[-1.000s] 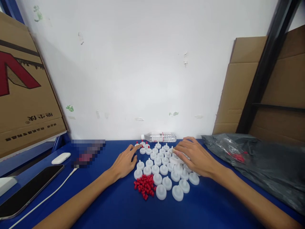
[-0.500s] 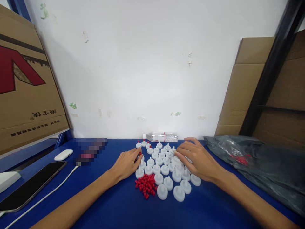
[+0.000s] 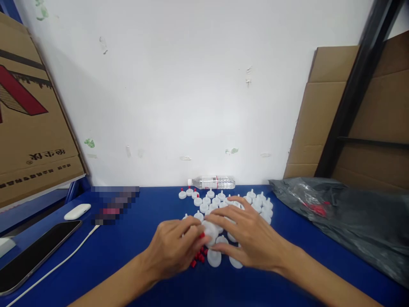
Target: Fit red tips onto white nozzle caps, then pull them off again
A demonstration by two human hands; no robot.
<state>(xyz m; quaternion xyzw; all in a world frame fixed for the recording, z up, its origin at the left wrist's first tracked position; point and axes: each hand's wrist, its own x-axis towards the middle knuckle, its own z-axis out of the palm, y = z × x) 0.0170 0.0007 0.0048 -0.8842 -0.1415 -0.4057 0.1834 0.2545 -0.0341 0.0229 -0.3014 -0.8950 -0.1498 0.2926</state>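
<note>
My left hand point(image 3: 174, 243) pinches a small red cap point(image 3: 202, 235) over the middle of the blue table. Close against it, my right hand point(image 3: 247, 236) grips a white spouted lid point(image 3: 211, 232) by its round rim, between thumb and fingers. The red cap is at the lid's spout side; whether it is seated I cannot tell. Loose red caps point(image 3: 200, 256) lie below, partly hidden by my left hand. More white lids point(image 3: 214, 258) lie around and under my right hand. At the back left, several lids wear red caps point(image 3: 197, 200).
A clear plastic bottle point(image 3: 214, 183) lies along the wall. On the left are a phone point(image 3: 38, 256), a white cable point(image 3: 64, 262), a white case point(image 3: 77, 211) and a cardboard box point(image 3: 38, 128). A dark plastic bag point(image 3: 348, 226) covers the right side.
Both hands have come together toward the middle front. My right hand has picked up a white lid, and my left hand now shows a red cap at its fingertips. The view has shifted slightly.
</note>
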